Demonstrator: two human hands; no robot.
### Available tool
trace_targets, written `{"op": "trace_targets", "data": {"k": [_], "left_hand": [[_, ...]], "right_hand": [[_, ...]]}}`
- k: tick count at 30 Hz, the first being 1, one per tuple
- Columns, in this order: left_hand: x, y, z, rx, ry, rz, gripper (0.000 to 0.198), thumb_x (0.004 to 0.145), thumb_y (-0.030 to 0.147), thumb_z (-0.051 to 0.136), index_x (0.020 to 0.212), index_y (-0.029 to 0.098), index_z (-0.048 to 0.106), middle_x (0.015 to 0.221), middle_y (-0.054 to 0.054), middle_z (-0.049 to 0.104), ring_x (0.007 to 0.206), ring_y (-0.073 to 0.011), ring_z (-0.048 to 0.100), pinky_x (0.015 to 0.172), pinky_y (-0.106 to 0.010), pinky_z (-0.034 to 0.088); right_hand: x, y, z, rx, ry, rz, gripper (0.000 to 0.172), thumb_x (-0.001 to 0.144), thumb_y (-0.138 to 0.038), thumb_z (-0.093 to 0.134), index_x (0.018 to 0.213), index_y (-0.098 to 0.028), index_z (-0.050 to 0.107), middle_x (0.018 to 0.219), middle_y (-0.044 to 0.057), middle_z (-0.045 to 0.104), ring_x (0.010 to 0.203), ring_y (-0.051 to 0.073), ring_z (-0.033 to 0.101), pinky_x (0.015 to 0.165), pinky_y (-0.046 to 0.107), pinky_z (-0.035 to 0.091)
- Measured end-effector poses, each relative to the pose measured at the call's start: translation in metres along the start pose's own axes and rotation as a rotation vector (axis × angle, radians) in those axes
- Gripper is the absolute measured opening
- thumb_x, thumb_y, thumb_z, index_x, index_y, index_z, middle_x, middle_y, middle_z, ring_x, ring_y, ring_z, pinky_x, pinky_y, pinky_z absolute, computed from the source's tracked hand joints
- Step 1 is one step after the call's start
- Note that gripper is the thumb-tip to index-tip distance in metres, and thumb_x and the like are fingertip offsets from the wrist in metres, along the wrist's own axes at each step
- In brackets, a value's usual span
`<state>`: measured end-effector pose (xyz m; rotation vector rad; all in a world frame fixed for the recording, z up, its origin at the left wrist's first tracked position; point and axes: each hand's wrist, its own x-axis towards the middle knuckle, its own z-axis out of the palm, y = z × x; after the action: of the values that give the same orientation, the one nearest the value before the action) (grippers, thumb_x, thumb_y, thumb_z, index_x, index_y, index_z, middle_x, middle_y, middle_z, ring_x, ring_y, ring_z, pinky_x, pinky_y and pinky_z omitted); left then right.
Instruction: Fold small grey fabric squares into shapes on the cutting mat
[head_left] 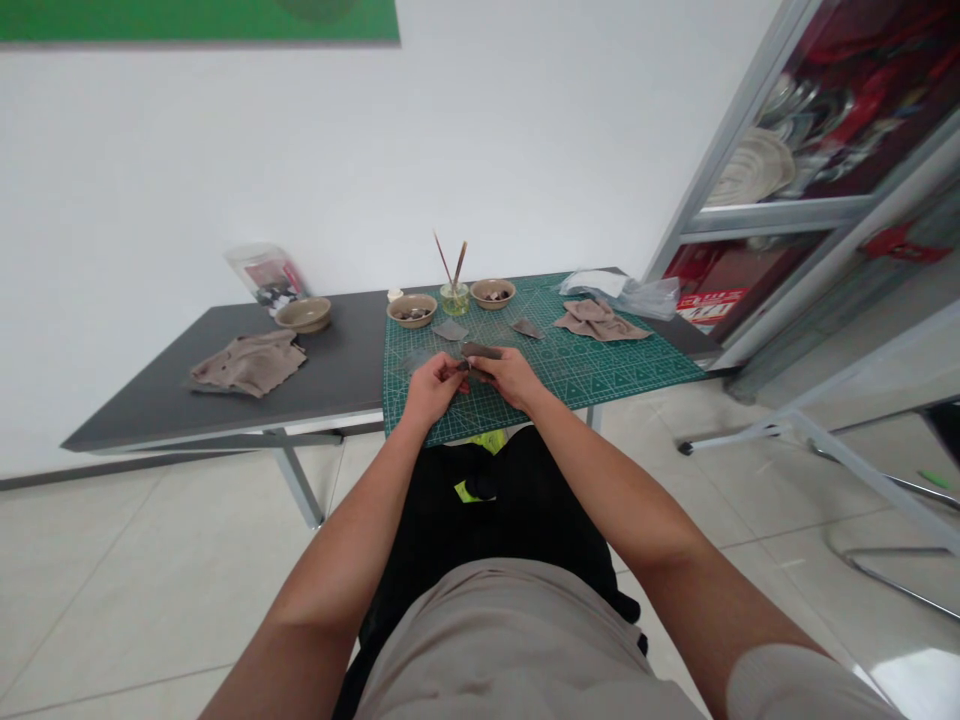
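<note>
Both my hands meet over the green cutting mat (600,365). My left hand (433,386) and my right hand (508,376) are closed together on a small grey-brown piece of fabric (480,351), pinching it between the fingers just above the mat. Two more small grey fabric pieces (450,329) lie on the mat just beyond my hands. Behind them stand two tan bowls (412,310) holding small dark bits, and a glass jar with brushes (454,296).
The grey table (150,400) also carries a crumpled beige cloth (247,364), a third bowl (303,314) and a plastic packet (266,272) at the left. Another beige cloth (598,320) and clear bags (637,293) lie at right. A metal-framed cabinet (787,210) stands to the right.
</note>
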<state>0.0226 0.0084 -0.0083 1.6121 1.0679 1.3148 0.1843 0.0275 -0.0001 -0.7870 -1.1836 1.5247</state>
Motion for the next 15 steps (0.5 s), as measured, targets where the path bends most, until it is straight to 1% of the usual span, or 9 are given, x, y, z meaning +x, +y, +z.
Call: {"op": "trace_targets", "data": {"k": [4, 6, 8, 9, 11, 12, 14, 15], "left_hand": [[0.0002, 0.0004, -0.0003, -0.026, 0.025, -0.014, 0.011, 0.075, 0.027, 0.063, 0.082, 0.02, 0.057, 0.06, 0.004, 0.063, 0.054, -0.0162, 0.064, 0.055, -0.03, 0.055], [-0.0009, 0.001, 0.0002, -0.007, 0.001, 0.009, 0.012, 0.076, 0.028, 0.064, 0.083, 0.02, 0.058, 0.061, 0.004, 0.063, 0.055, -0.0159, 0.065, 0.057, -0.03, 0.055], [-0.0018, 0.0011, 0.0005, 0.072, -0.018, 0.046, 0.013, 0.077, 0.029, 0.065, 0.084, 0.02, 0.06, 0.064, 0.003, 0.064, 0.059, -0.015, 0.065, 0.06, -0.028, 0.054], [-0.0019, 0.001, 0.0004, 0.118, -0.007, 0.063, 0.013, 0.077, 0.03, 0.066, 0.085, 0.02, 0.061, 0.067, 0.002, 0.065, 0.06, -0.0145, 0.065, 0.061, -0.028, 0.054], [-0.0011, 0.0007, -0.0006, 0.174, 0.051, 0.082, 0.014, 0.077, 0.031, 0.067, 0.085, 0.019, 0.063, 0.072, 0.001, 0.067, 0.064, -0.0139, 0.065, 0.063, -0.027, 0.053], [-0.0002, 0.0006, -0.0014, 0.157, 0.098, 0.083, 0.015, 0.076, 0.03, 0.068, 0.085, 0.019, 0.063, 0.074, 0.0, 0.067, 0.065, -0.0137, 0.065, 0.064, -0.027, 0.053], [0.0018, 0.0008, -0.0031, 0.051, 0.167, 0.075, 0.02, 0.074, 0.03, 0.07, 0.089, 0.019, 0.062, 0.075, 0.001, 0.066, 0.066, -0.0134, 0.065, 0.065, -0.027, 0.054], [0.0027, 0.0011, -0.0039, -0.013, 0.184, 0.066, 0.023, 0.074, 0.031, 0.07, 0.091, 0.019, 0.061, 0.074, 0.001, 0.066, 0.066, -0.0131, 0.064, 0.065, -0.028, 0.055]], "right_hand": [[-0.0002, 0.0001, 0.0, 0.038, -0.04, 0.036, 0.033, 0.057, -0.03, 0.083, 0.081, -0.013, 0.069, 0.07, 0.0, 0.065, 0.063, 0.011, 0.057, 0.062, 0.025, 0.042], [0.0016, 0.0013, 0.0023, 0.034, 0.01, 0.028, 0.031, 0.058, -0.031, 0.082, 0.079, -0.014, 0.068, 0.069, 0.0, 0.065, 0.062, 0.011, 0.056, 0.061, 0.025, 0.042], [0.0044, 0.003, 0.0056, 0.032, 0.096, 0.006, 0.03, 0.059, -0.034, 0.08, 0.077, -0.014, 0.066, 0.067, 0.0, 0.064, 0.059, 0.01, 0.053, 0.056, 0.023, 0.04], [0.0058, 0.0038, 0.0071, 0.039, 0.134, -0.007, 0.03, 0.06, -0.035, 0.08, 0.076, -0.015, 0.065, 0.067, 0.0, 0.064, 0.058, 0.009, 0.052, 0.053, 0.023, 0.039], [0.0074, 0.0043, 0.009, 0.076, 0.18, -0.023, 0.032, 0.059, -0.035, 0.08, 0.079, -0.016, 0.064, 0.071, 0.001, 0.066, 0.059, 0.01, 0.054, 0.052, 0.022, 0.04], [0.0074, 0.0041, 0.0093, 0.096, 0.188, -0.024, 0.033, 0.059, -0.035, 0.08, 0.081, -0.016, 0.064, 0.073, 0.001, 0.066, 0.061, 0.011, 0.056, 0.052, 0.023, 0.041], [0.0059, 0.0029, 0.0088, 0.12, 0.197, -0.018, 0.037, 0.057, -0.033, 0.081, 0.085, -0.018, 0.063, 0.077, 0.001, 0.067, 0.065, 0.013, 0.059, 0.054, 0.023, 0.043], [0.0047, 0.0023, 0.0083, 0.119, 0.198, -0.015, 0.038, 0.056, -0.032, 0.082, 0.086, -0.018, 0.062, 0.078, 0.001, 0.067, 0.066, 0.013, 0.06, 0.054, 0.024, 0.044]]}}
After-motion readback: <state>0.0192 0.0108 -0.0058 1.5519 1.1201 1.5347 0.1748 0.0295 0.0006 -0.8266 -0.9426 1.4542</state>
